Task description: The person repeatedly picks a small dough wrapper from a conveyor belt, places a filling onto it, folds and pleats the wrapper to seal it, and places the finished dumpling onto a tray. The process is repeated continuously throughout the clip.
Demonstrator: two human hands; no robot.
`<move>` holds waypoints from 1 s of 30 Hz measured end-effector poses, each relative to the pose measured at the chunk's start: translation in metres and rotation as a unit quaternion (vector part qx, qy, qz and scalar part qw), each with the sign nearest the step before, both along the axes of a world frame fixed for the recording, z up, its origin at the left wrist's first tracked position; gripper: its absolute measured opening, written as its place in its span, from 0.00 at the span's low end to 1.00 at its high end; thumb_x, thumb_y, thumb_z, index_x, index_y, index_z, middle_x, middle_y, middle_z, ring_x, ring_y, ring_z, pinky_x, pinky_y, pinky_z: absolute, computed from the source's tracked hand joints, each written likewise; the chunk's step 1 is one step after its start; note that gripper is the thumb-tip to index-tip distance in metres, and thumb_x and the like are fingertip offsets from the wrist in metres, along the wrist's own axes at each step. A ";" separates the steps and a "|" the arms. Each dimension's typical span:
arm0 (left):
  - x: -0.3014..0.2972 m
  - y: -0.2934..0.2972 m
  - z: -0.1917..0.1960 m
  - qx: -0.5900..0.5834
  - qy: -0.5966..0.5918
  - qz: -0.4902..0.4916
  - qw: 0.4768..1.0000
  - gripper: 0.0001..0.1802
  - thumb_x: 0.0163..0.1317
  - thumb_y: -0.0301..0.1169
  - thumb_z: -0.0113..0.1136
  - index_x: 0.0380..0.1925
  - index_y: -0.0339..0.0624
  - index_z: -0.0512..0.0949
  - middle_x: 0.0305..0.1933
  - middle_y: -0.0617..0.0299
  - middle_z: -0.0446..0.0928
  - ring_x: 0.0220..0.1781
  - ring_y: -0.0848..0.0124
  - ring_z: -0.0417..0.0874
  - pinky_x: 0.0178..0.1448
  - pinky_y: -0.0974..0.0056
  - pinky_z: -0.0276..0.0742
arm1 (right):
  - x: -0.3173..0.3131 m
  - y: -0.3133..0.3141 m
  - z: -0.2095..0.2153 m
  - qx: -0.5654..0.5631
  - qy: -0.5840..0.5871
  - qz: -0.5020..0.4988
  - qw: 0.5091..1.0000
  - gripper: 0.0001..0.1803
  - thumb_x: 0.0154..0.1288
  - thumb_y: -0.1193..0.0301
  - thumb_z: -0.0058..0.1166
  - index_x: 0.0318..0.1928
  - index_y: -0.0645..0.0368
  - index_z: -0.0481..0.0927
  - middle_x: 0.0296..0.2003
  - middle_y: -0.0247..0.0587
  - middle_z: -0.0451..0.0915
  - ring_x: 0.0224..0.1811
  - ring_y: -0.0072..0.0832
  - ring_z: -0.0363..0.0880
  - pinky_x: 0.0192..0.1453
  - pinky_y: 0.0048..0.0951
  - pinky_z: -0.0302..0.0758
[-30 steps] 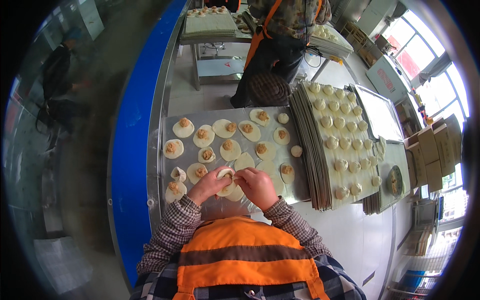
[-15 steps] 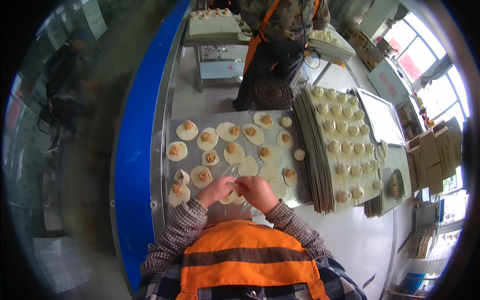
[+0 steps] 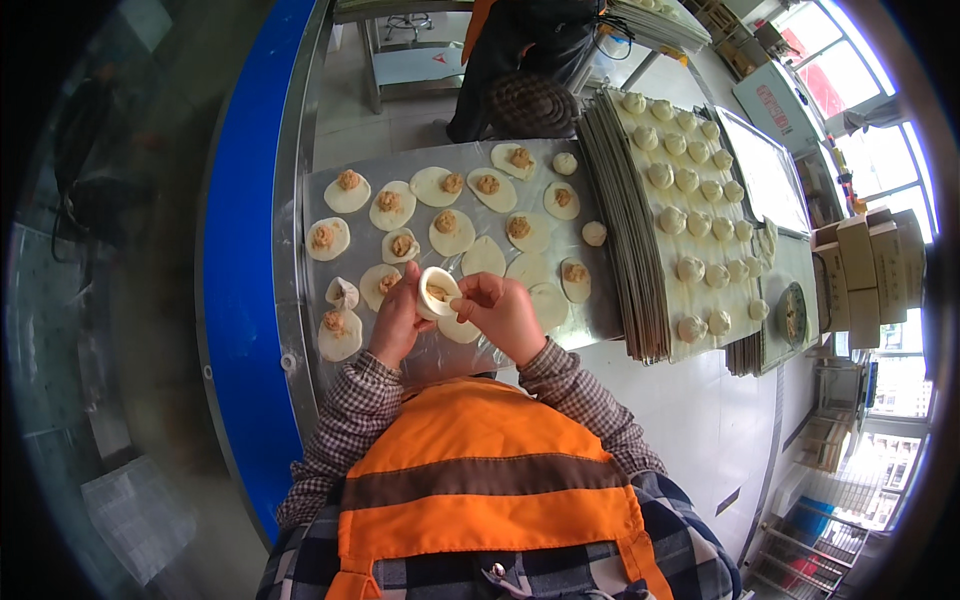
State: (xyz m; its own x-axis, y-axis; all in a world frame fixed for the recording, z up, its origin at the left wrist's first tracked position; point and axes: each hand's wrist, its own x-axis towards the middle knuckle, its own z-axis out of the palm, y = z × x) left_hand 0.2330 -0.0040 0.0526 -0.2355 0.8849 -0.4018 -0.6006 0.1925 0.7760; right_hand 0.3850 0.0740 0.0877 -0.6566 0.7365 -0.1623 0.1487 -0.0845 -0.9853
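A table (image 3: 602, 300) lies beneath both forearms, a tray stack (image 3: 620, 220) beside it, at right. The left hand (image 3: 399, 320), thumb up, cradles a partly gathered wrapper (image 3: 428, 309) above the table; the right hand (image 3: 502, 315), angled inward, pinches its rim. Filled rounds (image 3: 389, 206) crowd close by; smaller buns (image 3: 690, 269) top the stack.

Light: daylight, right side, from tall, white-framed, multi-pane windows (image 3: 840, 60), overexposed. Glare: strong on rectangular metal-rimmed tray (image 3: 765, 180). Left margin: dim, hazy, indistinct. Distortion: fisheye; long, flat, bright-blue panel (image 3: 245, 250) bowed; corners black. Focus: fair at small, round, white dough cup with tan filling (image 3: 438, 292).
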 end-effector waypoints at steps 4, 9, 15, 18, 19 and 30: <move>-0.014 -0.002 0.002 -0.044 -0.046 -0.074 0.995 0.28 0.70 0.60 0.38 0.30 0.48 0.72 0.25 0.72 0.70 0.21 0.82 0.64 0.21 0.75 0.55 | -0.001 -0.003 0.001 0.233 0.007 0.005 0.972 0.07 0.60 0.78 0.61 0.38 0.66 0.79 0.28 0.37 0.80 0.28 0.20 0.79 0.31 0.23 0.75; -0.011 -0.010 0.010 -0.021 0.041 -0.079 0.996 0.29 0.71 0.59 0.38 0.32 0.46 0.74 0.26 0.72 0.71 0.23 0.82 0.68 0.23 0.76 0.61 | -0.002 -0.004 0.003 0.078 -0.004 0.008 0.997 0.06 0.59 0.79 0.60 0.37 0.65 0.79 0.28 0.38 0.80 0.29 0.23 0.81 0.31 0.24 0.76; -0.008 -0.017 0.015 -0.025 0.136 -0.046 0.989 0.28 0.72 0.57 0.39 0.43 0.44 0.76 0.31 0.71 0.75 0.28 0.85 0.72 0.27 0.78 0.66 | -0.004 -0.010 0.005 0.088 0.007 0.006 0.996 0.07 0.59 0.78 0.61 0.37 0.66 0.78 0.28 0.37 0.80 0.29 0.22 0.81 0.32 0.23 0.76; -0.007 -0.019 0.017 -0.015 0.121 -0.057 0.991 0.24 0.72 0.54 0.44 0.48 0.45 0.76 0.32 0.71 0.75 0.30 0.86 0.73 0.27 0.78 0.67 | -0.005 -0.011 0.004 -0.094 0.073 0.005 0.993 0.07 0.58 0.78 0.62 0.36 0.65 0.78 0.29 0.37 0.80 0.29 0.22 0.81 0.32 0.24 0.76; -0.007 -0.020 0.018 0.030 0.138 -0.049 0.989 0.24 0.71 0.53 0.45 0.48 0.46 0.76 0.32 0.71 0.76 0.30 0.86 0.73 0.27 0.78 0.68 | -0.006 -0.010 0.003 -0.041 0.038 0.014 0.998 0.08 0.58 0.79 0.62 0.37 0.66 0.78 0.29 0.37 0.80 0.30 0.22 0.81 0.32 0.23 0.76; 0.000 -0.022 0.017 0.024 0.133 -0.037 0.990 0.21 0.70 0.48 0.52 0.50 0.43 0.75 0.36 0.71 0.76 0.32 0.86 0.76 0.27 0.78 0.71 | -0.007 -0.014 0.002 -0.137 0.070 -0.027 0.988 0.11 0.55 0.80 0.61 0.40 0.64 0.78 0.29 0.39 0.80 0.29 0.26 0.81 0.32 0.27 0.77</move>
State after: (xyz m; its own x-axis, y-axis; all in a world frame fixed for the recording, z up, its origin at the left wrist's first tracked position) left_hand 0.2326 -0.0260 0.0699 -0.2604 0.9203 -0.2920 -0.3602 0.1880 0.9137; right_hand 0.3783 0.0605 0.0893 -0.6476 0.7124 -0.2705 0.0011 -0.3540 -0.9352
